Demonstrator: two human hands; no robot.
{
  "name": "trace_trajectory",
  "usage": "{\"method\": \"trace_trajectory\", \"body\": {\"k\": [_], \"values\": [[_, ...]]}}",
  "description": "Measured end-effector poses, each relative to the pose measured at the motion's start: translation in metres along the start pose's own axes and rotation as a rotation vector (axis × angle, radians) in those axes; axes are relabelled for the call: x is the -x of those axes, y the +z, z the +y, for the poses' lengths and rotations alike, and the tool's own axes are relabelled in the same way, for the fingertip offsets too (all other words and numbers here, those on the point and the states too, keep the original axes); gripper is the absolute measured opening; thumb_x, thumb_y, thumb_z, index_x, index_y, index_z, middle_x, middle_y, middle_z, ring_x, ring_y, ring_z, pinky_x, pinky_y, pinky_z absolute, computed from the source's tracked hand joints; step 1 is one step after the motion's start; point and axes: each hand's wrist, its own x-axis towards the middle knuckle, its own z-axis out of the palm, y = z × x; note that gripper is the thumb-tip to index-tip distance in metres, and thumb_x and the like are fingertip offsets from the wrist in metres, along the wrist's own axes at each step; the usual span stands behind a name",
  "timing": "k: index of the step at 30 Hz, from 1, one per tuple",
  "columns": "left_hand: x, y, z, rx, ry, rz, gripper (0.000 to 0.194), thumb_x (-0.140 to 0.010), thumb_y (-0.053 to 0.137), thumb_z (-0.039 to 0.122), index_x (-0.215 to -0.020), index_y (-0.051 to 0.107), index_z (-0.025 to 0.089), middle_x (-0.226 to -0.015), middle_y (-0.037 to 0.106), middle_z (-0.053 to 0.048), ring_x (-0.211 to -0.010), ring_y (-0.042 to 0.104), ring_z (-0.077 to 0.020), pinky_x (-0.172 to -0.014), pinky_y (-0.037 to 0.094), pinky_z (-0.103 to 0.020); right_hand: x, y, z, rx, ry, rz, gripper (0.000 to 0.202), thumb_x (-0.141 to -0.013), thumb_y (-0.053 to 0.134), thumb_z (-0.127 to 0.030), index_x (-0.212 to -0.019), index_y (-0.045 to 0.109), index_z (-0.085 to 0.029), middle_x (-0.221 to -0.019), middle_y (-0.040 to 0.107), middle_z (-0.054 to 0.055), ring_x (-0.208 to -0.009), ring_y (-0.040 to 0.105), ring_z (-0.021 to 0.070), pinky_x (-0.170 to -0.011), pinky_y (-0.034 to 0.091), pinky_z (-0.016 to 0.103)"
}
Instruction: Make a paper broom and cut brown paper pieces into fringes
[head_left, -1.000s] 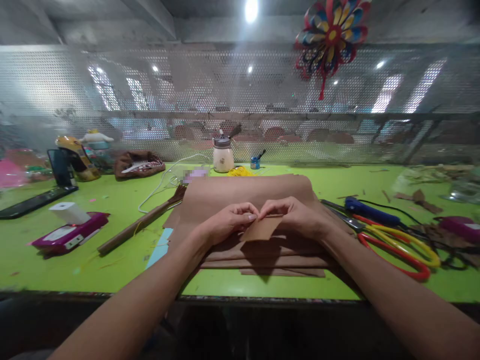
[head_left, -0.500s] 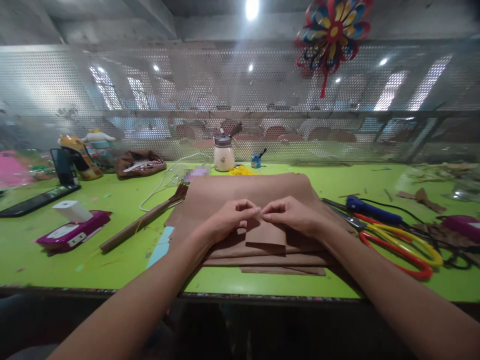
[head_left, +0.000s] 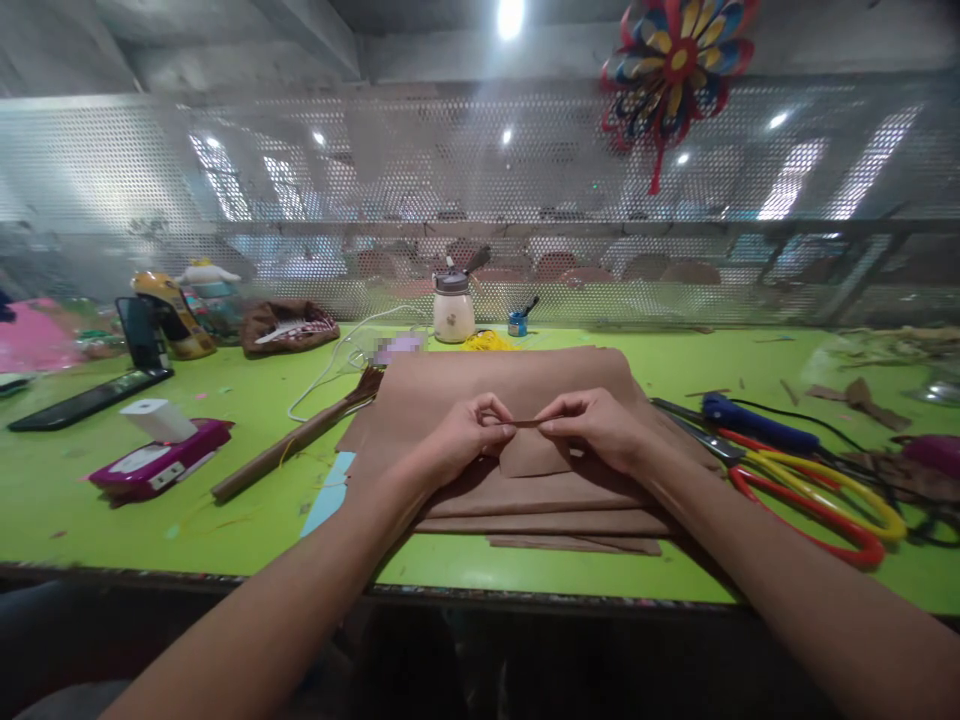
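Observation:
A small piece of brown paper (head_left: 534, 456) hangs between my two hands, its upper edge pinched at both ends. My left hand (head_left: 474, 436) is closed on the left end, thumb against fingertips. On the right end, my right hand (head_left: 589, 425) pinches the same edge. The top edge looks folded or rolled into a narrow strip. Beneath the hands lies a stack of large brown paper sheets (head_left: 442, 385), its layered front edges facing me.
To the right lie scissors with red and yellow handles (head_left: 806, 505) and a blue-handled tool (head_left: 757, 422). On the left are a rolled brown paper stick (head_left: 292, 440) and a purple power strip (head_left: 161, 460). A spray bottle (head_left: 454, 308) stands behind the stack on the green table (head_left: 450, 572).
My fingertips have moved apart along the paper's top edge. The hanging part looks shorter, and its lower edge sits higher. The whole view has shifted slightly.

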Motion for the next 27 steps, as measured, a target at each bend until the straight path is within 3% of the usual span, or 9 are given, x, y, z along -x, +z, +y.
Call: {"method": "trace_trajectory", "body": {"k": [5,7,11,14,19,23,27], "values": [[0.001,-0.001,0.001,0.06,-0.036,-0.02,0.017,-0.063,0.062,0.018,-0.074,0.049,0.015,-0.052,0.044,0.006,-0.043,0.038,-0.0044,-0.042,0.024,-0.016,-0.001,-0.001,0.003,-0.015,0.002,0.004,0.023,-0.056,0.071,-0.025,-0.072,0.067,-0.009,-0.041,0.048,-0.004,-0.035,0.038,0.005,-0.036,0.027,0.02],[0.002,-0.001,0.004,0.068,-0.047,-0.018,0.014,-0.067,0.058,0.026,-0.074,0.052,0.014,-0.054,0.044,0.004,-0.045,0.038,-0.0049,-0.042,0.024,-0.017,0.0,0.001,0.003,0.041,-0.038,-0.009,0.023,-0.059,0.069,-0.026,-0.075,0.068,-0.009,-0.041,0.049,-0.003,-0.036,0.039,0.0058,-0.036,0.028,0.02],[0.004,0.001,0.012,-0.119,-0.04,-0.008,0.035,-0.076,0.046,0.045,-0.066,0.056,0.012,-0.048,0.039,0.004,-0.042,0.03,-0.0055,-0.041,0.02,-0.02,0.002,0.006,0.0,0.174,-0.153,-0.019,0.024,-0.064,0.065,-0.031,-0.077,0.069,-0.011,-0.05,0.057,0.001,-0.039,0.042,0.0072,-0.038,0.033,0.022],[0.006,0.002,0.015,-0.238,-0.023,-0.089,0.04,-0.074,0.048,0.048,-0.055,0.049,0.014,-0.045,0.037,0.004,-0.042,0.029,-0.006,-0.042,0.02,-0.021,0.002,0.009,-0.001,0.274,-0.272,0.022,0.023,-0.065,0.064,-0.033,-0.075,0.07,-0.013,-0.064,0.063,0.005,-0.051,0.051,0.0109,-0.047,0.04,0.024],[0.008,0.001,0.015,-0.282,-0.035,-0.127,0.038,-0.074,0.048,0.05,-0.062,0.05,0.014,-0.049,0.038,0.004,-0.043,0.029,-0.0062,-0.042,0.023,-0.02,0.002,0.01,-0.001,0.396,-0.419,0.057,0.019,-0.069,0.062,-0.033,-0.075,0.07,-0.017,-0.072,0.065,0.006,-0.067,0.057,0.0152,-0.065,0.045,0.026],[0.007,0.0,0.014,-0.34,-0.022,-0.097,0.039,-0.073,0.049,0.052,-0.067,0.054,0.013,-0.049,0.038,0.004,-0.043,0.029,-0.0059,-0.041,0.021,-0.02,0.004,0.011,-0.004,0.432,-0.339,0.067,0.022,-0.069,0.061,-0.035,-0.075,0.068,-0.015,-0.065,0.063,0.005,-0.059,0.054,0.0136,-0.056,0.043,0.025],[0.007,0.001,0.013,-0.361,-0.043,-0.084,0.038,-0.073,0.049,0.05,-0.069,0.056,0.013,-0.048,0.039,0.004,-0.041,0.031,-0.006,-0.04,0.024,-0.019,0.005,0.008,-0.006,0.376,-0.157,-0.058,0.027,-0.07,0.059,-0.032,-0.088,0.066,-0.013,-0.056,0.058,0.001,-0.047,0.048,0.0096,-0.047,0.038,0.022]]}}
